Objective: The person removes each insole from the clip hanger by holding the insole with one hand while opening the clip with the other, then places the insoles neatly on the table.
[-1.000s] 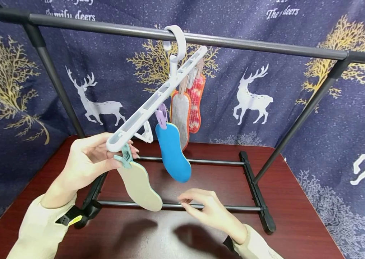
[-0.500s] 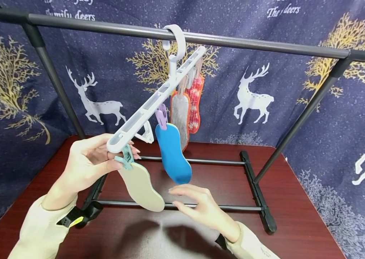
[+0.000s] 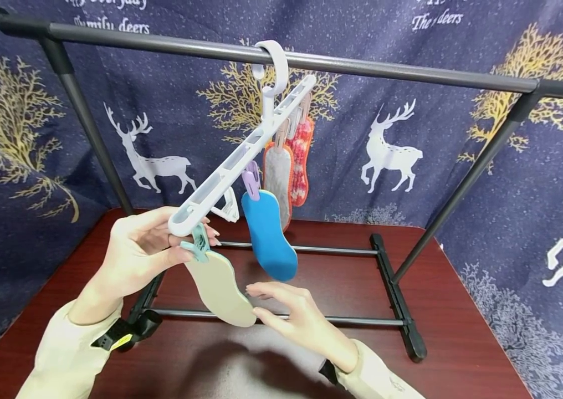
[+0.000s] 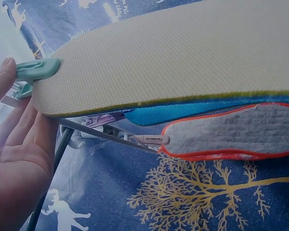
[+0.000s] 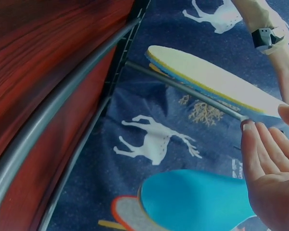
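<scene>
In the head view, my left hand [image 3: 134, 252] pinches the mint-green clothespin [image 3: 198, 244] at the near end of a white hanger [image 3: 226, 172]. A cream insole [image 3: 221, 288] with a blue and yellow edge hangs tilted from that clothespin; its weave fills much of the left wrist view. Beside its lower tip is my right hand [image 3: 301, 318], thumb and fingers apart; whether the thumb touches the insole I cannot tell. A blue insole [image 3: 269, 235] hangs behind from a purple clothespin [image 3: 251, 182]. Farther back hang a grey insole [image 3: 277, 185] with orange edging and a red patterned one [image 3: 301, 160].
The hanger hooks over the top bar [image 3: 361, 67] of a black rack, whose lower bars [image 3: 351, 321] run above a reddish-brown table [image 3: 461, 332]. An unused-looking white clip [image 3: 228, 206] hangs under the hanger. A dark blue deer-print cloth [image 3: 331, 133] forms the backdrop.
My right hand has moved left and slightly up to the lower tip of the cream insole. My left hand stays on the mint-green clothespin; the hanger has shifted only slightly.
</scene>
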A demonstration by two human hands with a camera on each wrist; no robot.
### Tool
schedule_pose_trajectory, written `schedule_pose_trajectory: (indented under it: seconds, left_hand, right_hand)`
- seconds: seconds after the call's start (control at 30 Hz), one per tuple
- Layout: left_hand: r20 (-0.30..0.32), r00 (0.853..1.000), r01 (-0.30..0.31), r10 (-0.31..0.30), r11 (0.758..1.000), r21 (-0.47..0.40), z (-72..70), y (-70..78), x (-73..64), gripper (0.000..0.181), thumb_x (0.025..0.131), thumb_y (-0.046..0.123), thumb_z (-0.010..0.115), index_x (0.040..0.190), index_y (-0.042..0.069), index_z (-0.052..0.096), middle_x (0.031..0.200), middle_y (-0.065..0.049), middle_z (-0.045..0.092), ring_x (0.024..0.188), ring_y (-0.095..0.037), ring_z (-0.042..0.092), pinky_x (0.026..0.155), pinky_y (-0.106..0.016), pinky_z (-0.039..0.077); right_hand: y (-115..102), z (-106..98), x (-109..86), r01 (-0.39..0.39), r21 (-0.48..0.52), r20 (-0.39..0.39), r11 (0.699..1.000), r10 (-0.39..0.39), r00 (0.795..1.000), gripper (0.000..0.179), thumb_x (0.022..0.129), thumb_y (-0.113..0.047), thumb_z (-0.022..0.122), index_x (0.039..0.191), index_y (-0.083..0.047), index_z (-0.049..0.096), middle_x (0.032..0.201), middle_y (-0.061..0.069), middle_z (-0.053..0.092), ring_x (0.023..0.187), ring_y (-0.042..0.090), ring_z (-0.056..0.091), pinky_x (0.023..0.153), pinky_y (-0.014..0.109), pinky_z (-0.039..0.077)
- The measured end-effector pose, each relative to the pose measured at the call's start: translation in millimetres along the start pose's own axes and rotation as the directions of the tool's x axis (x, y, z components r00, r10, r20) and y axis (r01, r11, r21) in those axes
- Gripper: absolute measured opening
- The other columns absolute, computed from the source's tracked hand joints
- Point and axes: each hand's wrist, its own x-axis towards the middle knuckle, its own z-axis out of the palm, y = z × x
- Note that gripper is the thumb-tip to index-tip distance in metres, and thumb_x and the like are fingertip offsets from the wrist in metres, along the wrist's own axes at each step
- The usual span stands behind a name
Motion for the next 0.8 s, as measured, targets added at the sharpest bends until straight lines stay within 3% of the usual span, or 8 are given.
schedule_pose_trajectory:
  seconds: [0.17,0.5,0.63,0.8]
  left_hand:
    - [0.001,1.000,-0.016,0.016,1.000,-0.025,2.0,-0.9,1.2,0.039,0.081,-0.014,0.067,0.117,-0.022,0.053,0.112,-0.020,0.068,0.099,-0.029,0.070,0.086,-0.033,0.057]
    - [0.000,1.000,-0.006,0.006,1.000,0.007,5.2,0.5,3.1,0.037,0.082,-0.010,0.068,0.116,-0.017,0.057,0.108,-0.018,0.070,0.098,-0.028,0.070,0.083,-0.031,0.058]
    - [-0.004,1.000,-0.006,0.006,1.000,0.003,6.7,-0.3,3.3,0.036,0.082,-0.009,0.068,0.116,-0.017,0.057,0.108,-0.017,0.070,0.098,-0.028,0.070,0.083,-0.030,0.058]
    - [0.012,1.000,-0.022,0.022,0.999,-0.024,8.1,-4.3,2.9,0.039,0.082,-0.011,0.067,0.118,-0.018,0.055,0.111,-0.018,0.069,0.099,-0.028,0.070,0.083,-0.032,0.058]
  right_hand:
    - [-1.6,4.9,5.9,0.040,-0.069,-0.027,0.997,-0.042,0.999,0.031,0.090,-0.011,0.068,0.120,-0.003,0.062,0.112,0.009,0.070,0.104,0.015,0.068,0.092,0.022,0.052]
    - [-1.0,17.5,13.3,0.051,-0.070,-0.124,0.996,-0.059,0.991,0.024,0.084,-0.005,0.073,0.108,-0.004,0.068,0.097,0.008,0.073,0.089,0.013,0.070,0.083,0.018,0.055]
    - [0.1,19.8,13.1,0.038,-0.013,-0.146,0.999,-0.039,0.989,0.025,0.081,0.000,0.075,0.105,-0.003,0.069,0.095,0.010,0.074,0.086,0.014,0.071,0.079,0.017,0.055]
    - [-1.4,22.4,12.3,-0.035,0.101,-0.142,0.994,0.049,0.989,0.024,0.080,0.005,0.074,0.103,0.002,0.069,0.094,0.015,0.073,0.083,0.019,0.072,0.072,0.017,0.057]
